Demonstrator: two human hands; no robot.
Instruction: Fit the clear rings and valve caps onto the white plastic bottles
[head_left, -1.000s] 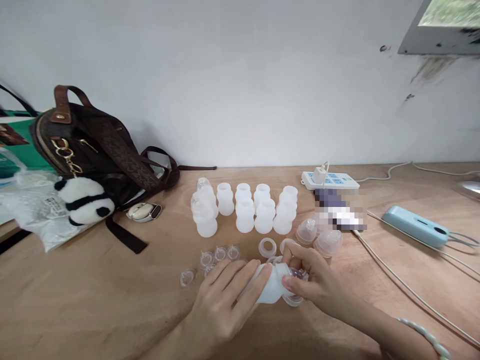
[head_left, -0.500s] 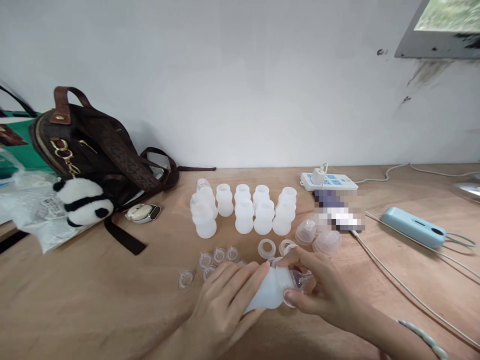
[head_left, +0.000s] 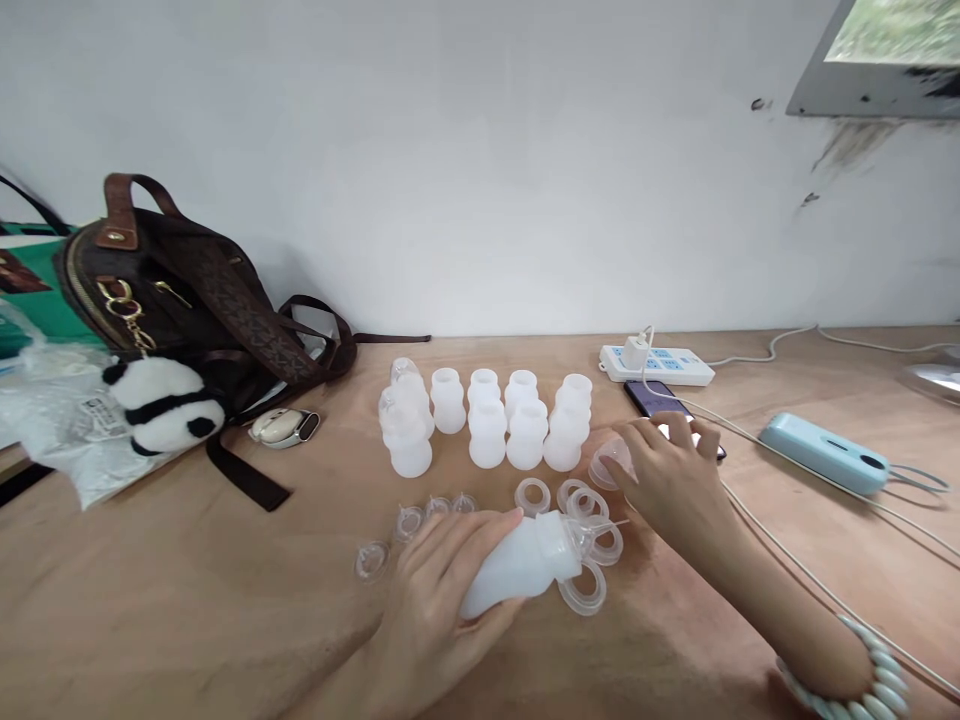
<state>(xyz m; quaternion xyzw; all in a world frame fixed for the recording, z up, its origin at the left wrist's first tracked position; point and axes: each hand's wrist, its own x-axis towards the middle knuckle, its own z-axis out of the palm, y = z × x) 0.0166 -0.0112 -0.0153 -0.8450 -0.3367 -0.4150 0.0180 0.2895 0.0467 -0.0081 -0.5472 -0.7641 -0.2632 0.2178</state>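
My left hand is closed around a frosted white baby bottle, tilted with its top to the right. A clear nipple sits at the bottle's mouth. My right hand arches over the clear domed caps, fingers apart. Its thumb is by one cap; the hand hides the others. Several clear rings lie around the bottle's top. Several loose clear nipples lie left of and behind my left hand. Frosted bottles stand in rows behind, and two at the left wear clear caps.
A dark backpack with a panda plush stands at the left, a mouse-like object beside it. Toward the right are a power strip, a phone, a light blue device and white cables.
My right hand has left the nipple end of the bottle and moved right and back to the clear caps. My left hand still holds the bottle, uncovering the rings in front.
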